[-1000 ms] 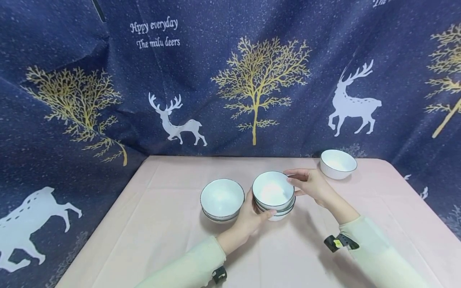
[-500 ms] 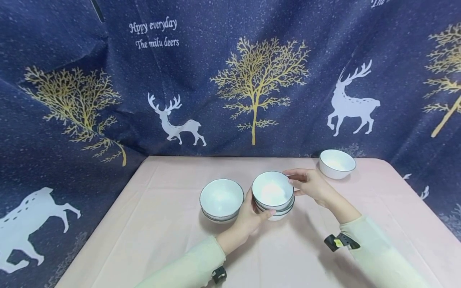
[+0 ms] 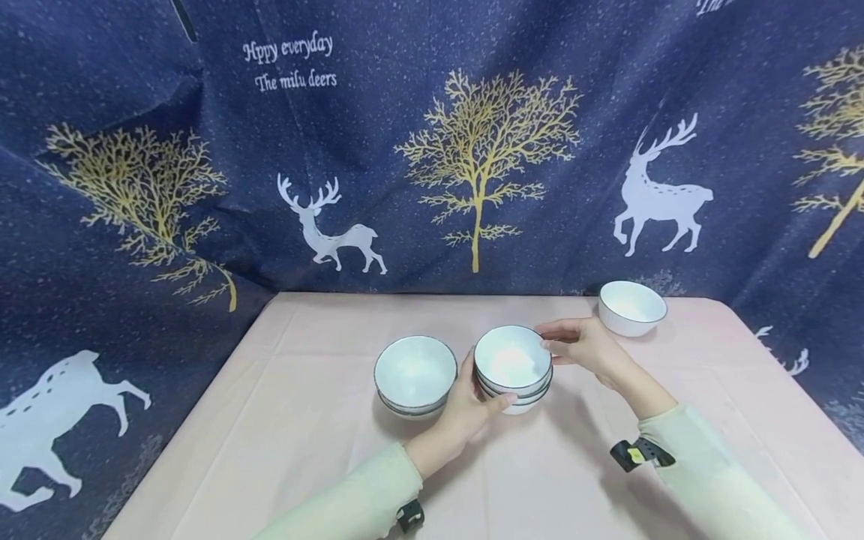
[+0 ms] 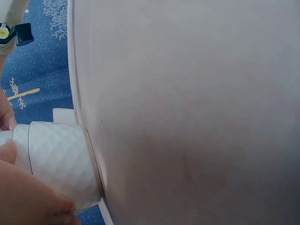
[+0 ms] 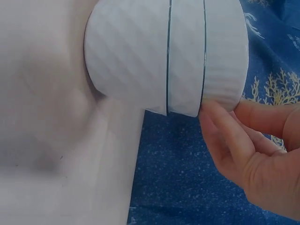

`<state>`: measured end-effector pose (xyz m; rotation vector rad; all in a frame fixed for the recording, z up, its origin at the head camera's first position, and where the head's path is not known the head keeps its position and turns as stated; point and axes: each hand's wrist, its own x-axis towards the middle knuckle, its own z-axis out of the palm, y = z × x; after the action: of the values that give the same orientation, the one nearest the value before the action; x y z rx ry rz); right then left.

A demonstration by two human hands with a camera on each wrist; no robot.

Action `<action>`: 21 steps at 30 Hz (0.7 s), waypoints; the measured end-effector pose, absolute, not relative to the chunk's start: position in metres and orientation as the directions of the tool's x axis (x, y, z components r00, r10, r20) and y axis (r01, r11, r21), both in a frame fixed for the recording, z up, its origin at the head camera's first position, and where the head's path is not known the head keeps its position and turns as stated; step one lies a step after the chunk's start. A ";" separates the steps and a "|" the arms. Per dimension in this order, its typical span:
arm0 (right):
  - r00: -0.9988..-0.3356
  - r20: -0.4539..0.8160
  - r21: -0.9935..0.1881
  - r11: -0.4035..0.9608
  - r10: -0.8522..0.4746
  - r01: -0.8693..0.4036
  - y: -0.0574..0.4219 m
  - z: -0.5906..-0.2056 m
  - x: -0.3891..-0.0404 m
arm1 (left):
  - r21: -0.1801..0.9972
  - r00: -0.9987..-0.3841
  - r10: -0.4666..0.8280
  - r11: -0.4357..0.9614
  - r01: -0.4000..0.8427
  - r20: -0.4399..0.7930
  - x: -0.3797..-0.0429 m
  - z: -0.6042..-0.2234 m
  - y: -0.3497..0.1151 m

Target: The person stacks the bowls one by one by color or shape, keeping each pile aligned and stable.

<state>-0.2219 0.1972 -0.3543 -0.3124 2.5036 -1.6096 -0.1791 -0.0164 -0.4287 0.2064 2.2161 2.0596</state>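
The stack of bowls [image 3: 512, 367] at the middle of the pink table [image 3: 304, 450] is gripped by the left hand [image 3: 466, 412] and pinched at its top rim by the right hand [image 3: 583, 346].

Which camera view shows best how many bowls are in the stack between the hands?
The right wrist view: the stack of bowls shows three nested rims from the side. The head view shows the stack from above. The left wrist view shows only part.
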 end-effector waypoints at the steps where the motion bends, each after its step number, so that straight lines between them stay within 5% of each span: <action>1: -0.968 -0.012 -0.909 0.406 -0.250 -0.093 0.198 -0.355 -0.223 | 0.997 -0.985 0.174 0.070 0.022 0.010 -0.179 -0.428 -0.016; 21: -0.953 0.009 -0.954 0.283 -0.302 -0.099 0.230 -0.359 -0.236 | 0.996 -0.985 0.172 0.088 -0.003 -0.018 -0.180 -0.429 -0.018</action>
<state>-0.2360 0.2298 -0.3586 -0.3744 2.3722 -1.7442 -0.1796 -0.0176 -0.4291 0.1735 2.2169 2.0303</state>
